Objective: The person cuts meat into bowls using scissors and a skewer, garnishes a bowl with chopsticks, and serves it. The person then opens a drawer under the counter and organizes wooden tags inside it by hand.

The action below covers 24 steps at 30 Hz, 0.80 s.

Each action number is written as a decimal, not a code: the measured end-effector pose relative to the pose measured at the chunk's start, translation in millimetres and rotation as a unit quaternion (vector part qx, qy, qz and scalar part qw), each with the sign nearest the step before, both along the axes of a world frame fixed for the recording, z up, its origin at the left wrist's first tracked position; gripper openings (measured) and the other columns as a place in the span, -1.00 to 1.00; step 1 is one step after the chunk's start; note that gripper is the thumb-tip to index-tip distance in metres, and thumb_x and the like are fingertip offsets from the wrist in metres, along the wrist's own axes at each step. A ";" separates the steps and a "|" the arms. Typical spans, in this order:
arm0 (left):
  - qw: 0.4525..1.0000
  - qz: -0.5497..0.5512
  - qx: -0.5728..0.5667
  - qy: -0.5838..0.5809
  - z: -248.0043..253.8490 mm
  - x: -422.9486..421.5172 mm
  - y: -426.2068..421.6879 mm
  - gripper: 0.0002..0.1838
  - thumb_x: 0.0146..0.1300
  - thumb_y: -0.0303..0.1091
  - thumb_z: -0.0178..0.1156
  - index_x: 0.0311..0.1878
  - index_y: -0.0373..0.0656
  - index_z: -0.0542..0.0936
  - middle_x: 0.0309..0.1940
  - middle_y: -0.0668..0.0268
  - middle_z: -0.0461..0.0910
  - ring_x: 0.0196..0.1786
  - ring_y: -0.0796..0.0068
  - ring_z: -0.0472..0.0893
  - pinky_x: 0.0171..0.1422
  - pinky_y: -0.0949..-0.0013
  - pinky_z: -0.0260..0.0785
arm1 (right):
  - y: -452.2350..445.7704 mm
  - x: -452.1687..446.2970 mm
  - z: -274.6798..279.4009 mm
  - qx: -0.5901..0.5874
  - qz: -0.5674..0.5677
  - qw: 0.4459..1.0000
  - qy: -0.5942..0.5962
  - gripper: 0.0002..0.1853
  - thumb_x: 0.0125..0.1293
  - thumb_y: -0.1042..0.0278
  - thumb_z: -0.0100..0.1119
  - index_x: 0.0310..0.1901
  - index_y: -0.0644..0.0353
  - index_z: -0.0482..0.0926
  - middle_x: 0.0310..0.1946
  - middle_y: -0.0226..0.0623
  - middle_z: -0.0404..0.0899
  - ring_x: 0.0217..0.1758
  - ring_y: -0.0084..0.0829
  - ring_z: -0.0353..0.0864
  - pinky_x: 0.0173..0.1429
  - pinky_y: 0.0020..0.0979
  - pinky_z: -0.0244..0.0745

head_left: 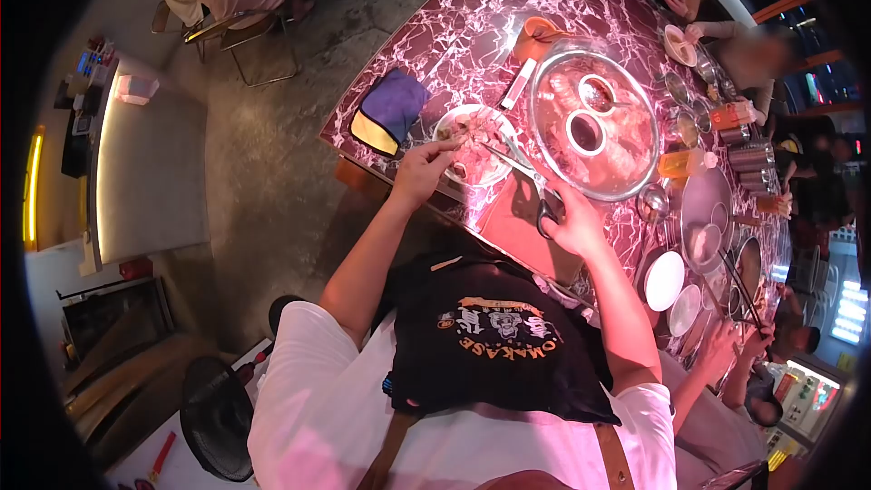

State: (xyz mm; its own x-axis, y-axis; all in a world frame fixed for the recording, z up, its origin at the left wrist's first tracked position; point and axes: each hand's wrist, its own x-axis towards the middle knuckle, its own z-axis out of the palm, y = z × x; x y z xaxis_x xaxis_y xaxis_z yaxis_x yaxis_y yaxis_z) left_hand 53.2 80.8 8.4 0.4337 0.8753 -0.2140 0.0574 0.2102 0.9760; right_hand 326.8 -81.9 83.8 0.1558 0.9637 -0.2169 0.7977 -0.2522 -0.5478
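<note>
Ideally, the right hand [577,221], gripping scissors [539,182] over the bowl [474,109], should angle them clear of the left hand [421,174], fingers pinched narrow (on what, I can't tell).

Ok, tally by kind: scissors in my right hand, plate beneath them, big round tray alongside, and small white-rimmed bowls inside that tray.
Scissors: 1
Plate: 1
Big round tray: 1
Small white-rimmed bowls: 2
Total: 5

"OMAKASE" stands in curved orange letters across the person's black apron [494,338].
</note>
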 end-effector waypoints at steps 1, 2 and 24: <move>1.000 -0.005 -0.002 -0.002 -2.4 0.5 0.8 -0.72 0.39 -0.41 0.23 0.12 -0.24 0.70 -0.41 0.51 0.61 -0.44 0.78 0.40 -0.37 0.57 0.23 | 0.4 -6.2 6.6 -0.009 -0.010 1.000 -0.021 -0.36 0.09 0.30 0.37 0.27 0.02 0.43 0.12 -0.08 0.60 0.24 -0.02 0.58 0.26 -0.12 0.52; 1.000 -0.008 -0.009 -0.003 -4.7 1.3 1.6 -0.72 0.40 -0.41 0.23 0.12 -0.24 0.70 -0.42 0.51 0.60 -0.44 0.78 0.40 -0.37 0.57 0.23 | 5.5 -6.5 -3.5 -0.004 0.003 1.000 -0.009 -0.30 0.07 0.20 0.38 0.29 0.03 0.39 0.14 -0.07 0.59 0.26 -0.04 0.56 0.25 -0.12 0.51; 0.945 -0.027 0.229 0.232 3.0 3.5 12.6 -0.72 0.36 -0.26 0.23 0.05 -0.15 0.72 -0.41 0.16 0.69 -0.37 0.38 0.65 -0.22 0.33 0.46 | 33.8 -1.4 22.9 0.008 0.079 0.987 -0.137 -0.42 0.08 0.50 0.22 0.22 0.06 0.53 -0.16 -0.03 0.62 -0.03 0.02 0.66 0.02 -0.05 0.58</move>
